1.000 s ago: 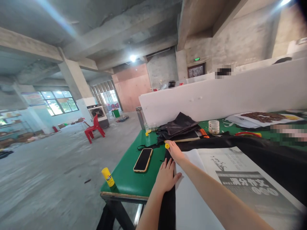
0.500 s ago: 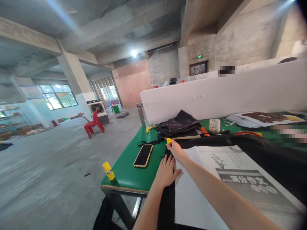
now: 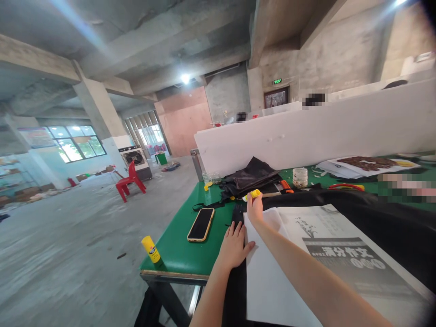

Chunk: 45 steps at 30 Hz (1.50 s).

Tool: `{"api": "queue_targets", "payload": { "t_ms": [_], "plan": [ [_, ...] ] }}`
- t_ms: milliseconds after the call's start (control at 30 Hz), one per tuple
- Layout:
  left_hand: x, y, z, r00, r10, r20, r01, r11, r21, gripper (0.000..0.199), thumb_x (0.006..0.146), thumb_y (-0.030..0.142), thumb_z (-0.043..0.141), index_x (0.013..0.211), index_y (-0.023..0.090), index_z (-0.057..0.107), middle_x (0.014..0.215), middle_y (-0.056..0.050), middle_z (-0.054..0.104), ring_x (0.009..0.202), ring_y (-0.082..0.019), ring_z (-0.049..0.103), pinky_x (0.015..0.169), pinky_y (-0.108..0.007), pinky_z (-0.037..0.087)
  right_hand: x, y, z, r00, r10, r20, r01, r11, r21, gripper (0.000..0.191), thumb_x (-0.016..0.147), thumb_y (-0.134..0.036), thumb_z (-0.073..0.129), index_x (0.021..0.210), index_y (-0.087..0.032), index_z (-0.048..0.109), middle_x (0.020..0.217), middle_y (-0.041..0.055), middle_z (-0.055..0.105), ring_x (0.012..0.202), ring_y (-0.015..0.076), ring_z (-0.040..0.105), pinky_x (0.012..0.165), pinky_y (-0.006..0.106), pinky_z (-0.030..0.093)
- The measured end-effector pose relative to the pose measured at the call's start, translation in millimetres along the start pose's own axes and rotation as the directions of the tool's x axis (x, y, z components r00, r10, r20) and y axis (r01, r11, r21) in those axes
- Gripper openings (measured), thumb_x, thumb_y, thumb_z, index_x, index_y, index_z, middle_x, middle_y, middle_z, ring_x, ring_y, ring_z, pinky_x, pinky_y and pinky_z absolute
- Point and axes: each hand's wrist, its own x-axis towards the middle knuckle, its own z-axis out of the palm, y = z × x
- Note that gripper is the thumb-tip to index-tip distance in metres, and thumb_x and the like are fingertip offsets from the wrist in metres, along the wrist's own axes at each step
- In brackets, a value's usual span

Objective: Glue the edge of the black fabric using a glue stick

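Observation:
My left hand (image 3: 233,245) lies flat with spread fingers on black fabric (image 3: 235,290), its thumb over the left edge of a white sheet (image 3: 269,281). My right hand (image 3: 255,208) is closed on a yellow glue stick (image 3: 254,195), held sideways above the sheet's far left corner. Right of the white sheet, a page with grey print (image 3: 344,254) lies on the fabric. A phone (image 3: 200,224) rests on the green tabletop (image 3: 173,245), left of my left hand. Another yellow glue stick (image 3: 151,249) stands near the table's left corner.
Crumpled black material (image 3: 252,175), an orange-handled tool (image 3: 286,186) and a clear jar (image 3: 300,178) sit toward the back. A white partition (image 3: 306,131) runs behind the table. A red chair (image 3: 131,181) stands on the floor at left.
My right hand has lifted off the sheet's left edge and turned, tilting the glue stick from upright to sideways. My left hand stays on the fabric. The view has shifted slightly.

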Motion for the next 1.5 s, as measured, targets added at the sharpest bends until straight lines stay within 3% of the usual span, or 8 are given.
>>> {"api": "queue_targets", "payload": {
  "t_ms": [200,367,600,767,867,1133,1333,1500],
  "plan": [
    [0,0,-0.4,1.0,0.001,-0.001,-0.001,1.0,0.01,0.071,0.089,0.061,0.016,0.14,0.014,0.03,0.149,-0.007,0.023,0.138,-0.029,0.013,0.111,-0.044,0.018,-5,6,5,0.972,-0.082,0.22,0.102,0.992,-0.078,0.029,0.087,-0.044,0.048,0.094,-0.016,0.051,0.078,0.002,0.058,0.068,0.0142,0.055,0.065,0.029,0.045],
    [1,-1,0.8,1.0,0.003,-0.003,-0.003,1.0,0.01,0.072,0.088,0.062,0.017,0.141,0.014,0.027,0.149,-0.007,0.023,0.137,-0.029,0.014,0.111,-0.045,0.018,-11,3,11,0.911,-0.185,0.368,0.229,0.97,-0.078,0.023,0.086,-0.037,0.054,0.092,-0.016,0.058,0.092,0.0037,0.059,0.085,0.0156,0.055,0.079,0.036,0.045],
    [1,0,1.0,1.0,0.01,-0.01,-0.01,1.0,0.028,0.072,0.089,0.061,0.014,0.14,0.013,0.031,0.148,-0.008,0.025,0.138,-0.028,0.013,0.111,-0.044,0.018,-8,-7,-6,0.989,-0.082,0.121,0.091,0.993,-0.071,0.032,0.092,-0.04,0.039,0.109,-0.015,0.048,0.1,0.0069,0.056,0.088,0.0174,0.055,0.078,0.035,0.045],
    [0,0,0.0,1.0,0.015,-0.012,-0.015,1.0,0.022,0.071,0.089,0.061,0.015,0.14,0.014,0.031,0.149,-0.007,0.025,0.138,-0.029,0.013,0.11,-0.044,0.019,-5,-4,-8,0.999,0.052,0.009,-0.052,0.998,-0.048,0.038,0.093,-0.046,0.031,0.109,-0.014,0.045,0.089,0.0064,0.057,0.076,0.0157,0.056,0.067,0.03,0.045],
    [1,-1,0.3,1.0,0.012,-0.007,-0.012,1.0,0.019,0.071,0.089,0.061,0.015,0.139,0.013,0.031,0.149,-0.008,0.025,0.138,-0.029,0.013,0.11,-0.044,0.019,-5,0,-2,0.997,0.055,0.045,-0.052,0.997,-0.059,0.036,0.094,-0.044,0.034,0.108,-0.013,0.048,0.091,0.0052,0.056,0.077,0.0141,0.056,0.068,0.03,0.046],
    [1,0,0.3,1.0,-0.003,0.002,0.003,1.0,0.008,0.073,0.088,0.062,0.015,0.141,0.013,0.027,0.149,-0.007,0.023,0.138,-0.029,0.013,0.111,-0.044,0.018,-10,4,16,0.931,-0.087,0.354,0.134,0.985,-0.111,0.025,0.086,-0.036,0.053,0.098,-0.015,0.056,0.088,0.0028,0.058,0.078,0.0144,0.055,0.074,0.034,0.046],
    [1,-1,0.5,1.0,0.005,-0.008,-0.005,1.0,0.01,0.072,0.088,0.062,0.015,0.14,0.014,0.03,0.149,-0.007,0.024,0.138,-0.029,0.013,0.111,-0.044,0.019,-7,1,4,0.963,-0.114,0.244,0.139,0.986,-0.09,0.024,0.09,-0.033,0.046,0.105,-0.016,0.054,0.099,0.0048,0.058,0.093,0.017,0.054,0.082,0.036,0.043],
    [1,-1,1.1,1.0,0.009,-0.012,-0.009,1.0,0.012,0.072,0.089,0.061,0.016,0.14,0.013,0.031,0.149,-0.008,0.023,0.138,-0.029,0.013,0.111,-0.044,0.019,-3,4,-5,0.992,0.011,0.128,0.005,0.993,-0.12,0.041,0.095,-0.042,0.023,0.114,-0.013,0.045,0.095,0.0085,0.059,0.08,0.0161,0.057,0.07,0.03,0.045]
  ]
}}
